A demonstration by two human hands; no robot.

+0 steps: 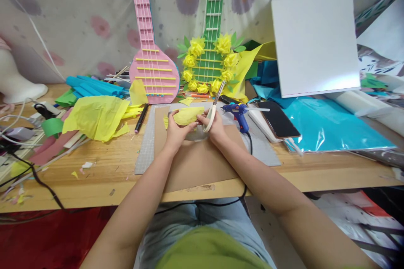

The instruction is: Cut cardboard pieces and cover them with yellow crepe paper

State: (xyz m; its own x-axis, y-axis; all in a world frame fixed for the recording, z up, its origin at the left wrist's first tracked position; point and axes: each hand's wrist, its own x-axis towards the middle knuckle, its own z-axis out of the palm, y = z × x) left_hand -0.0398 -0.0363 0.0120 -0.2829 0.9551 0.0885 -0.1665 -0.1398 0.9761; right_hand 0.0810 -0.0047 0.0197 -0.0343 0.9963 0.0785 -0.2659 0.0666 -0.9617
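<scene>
My left hand (177,132) is closed on the lower left edge of a cupped piece of yellow crepe paper (188,116). My right hand (215,126) has the white handle of a pair of scissors (210,118) hooked in it, with the metal blades pointing up and away. Its fingertips also reach the right end of the crepe paper. Both hands are above a brown cardboard sheet (198,166), which lies on a grey cutting mat (267,153). A blue hot glue gun (239,114) rests just right of my right hand, a white glue stick in its back.
A pink paper instrument (154,71) and a green one (206,67) with yellow paper flowers lean at the back. More yellow crepe paper (96,117) and a black marker (142,118) lie left. A phone (278,119) and blue wrapped paper (337,124) lie right. Cables run along the left edge.
</scene>
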